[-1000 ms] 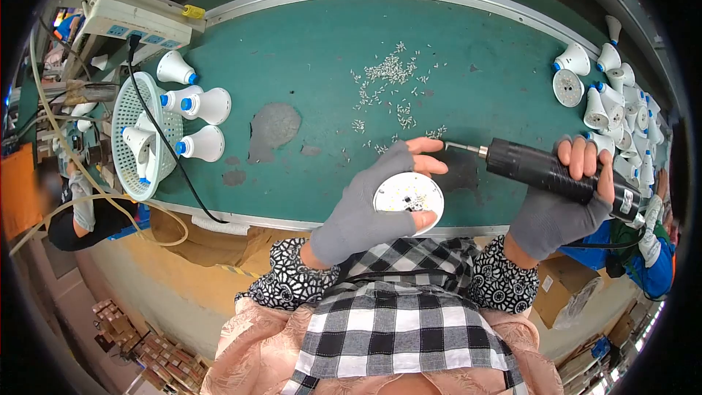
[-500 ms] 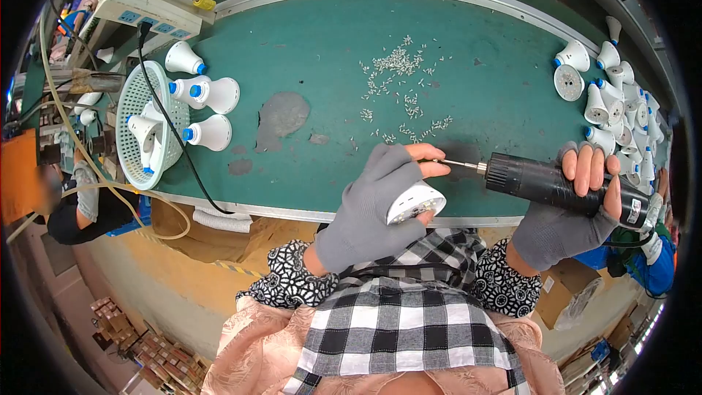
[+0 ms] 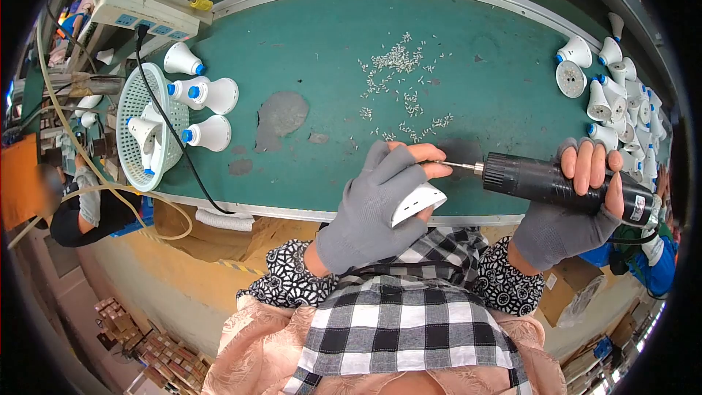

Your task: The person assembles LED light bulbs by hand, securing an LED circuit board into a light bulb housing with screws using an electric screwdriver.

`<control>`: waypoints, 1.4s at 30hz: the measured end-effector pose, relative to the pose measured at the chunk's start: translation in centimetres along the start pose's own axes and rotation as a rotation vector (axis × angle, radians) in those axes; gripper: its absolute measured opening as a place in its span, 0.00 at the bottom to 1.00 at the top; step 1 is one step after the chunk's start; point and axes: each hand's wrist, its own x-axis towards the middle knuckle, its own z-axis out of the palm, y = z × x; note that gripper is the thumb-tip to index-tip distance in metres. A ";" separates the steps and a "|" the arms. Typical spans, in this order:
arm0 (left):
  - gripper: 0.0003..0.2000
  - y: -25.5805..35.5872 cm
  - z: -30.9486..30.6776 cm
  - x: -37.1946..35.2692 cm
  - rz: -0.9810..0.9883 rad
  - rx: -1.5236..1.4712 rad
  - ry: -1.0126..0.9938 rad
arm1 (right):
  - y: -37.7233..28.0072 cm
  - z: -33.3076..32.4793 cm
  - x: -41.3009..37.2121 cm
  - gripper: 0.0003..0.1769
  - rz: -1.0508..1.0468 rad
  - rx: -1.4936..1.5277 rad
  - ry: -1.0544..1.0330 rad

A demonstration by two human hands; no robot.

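My left hand, in a grey fingerless glove, is closed around a white lamp housing, whose slotted rim shows between thumb and fingers. Its index finger and another fingertip meet at the tip of the bit; any screw there is too small to make out. My right hand, gloved alike, grips a black electric screwdriver that lies level and points left, its thin metal bit reaching my left fingertips. Beyond my hands, many small screws lie scattered over the green work surface.
At left, a pale green basket holds white lamp housings, with several more beside it. A black cable hangs from a power strip. More housings crowd the right edge. Another person's gloved hand shows far left.
The lamp housing has turned in my left hand, so its inner face is less visible and more of its white side shows. The screwdriver has barely moved.
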 end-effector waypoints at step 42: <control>0.17 -1.0 1.0 -1.2 -0.569 -0.594 0.187 | -0.7 4.1 -5.4 0.24 -0.093 -0.295 -0.080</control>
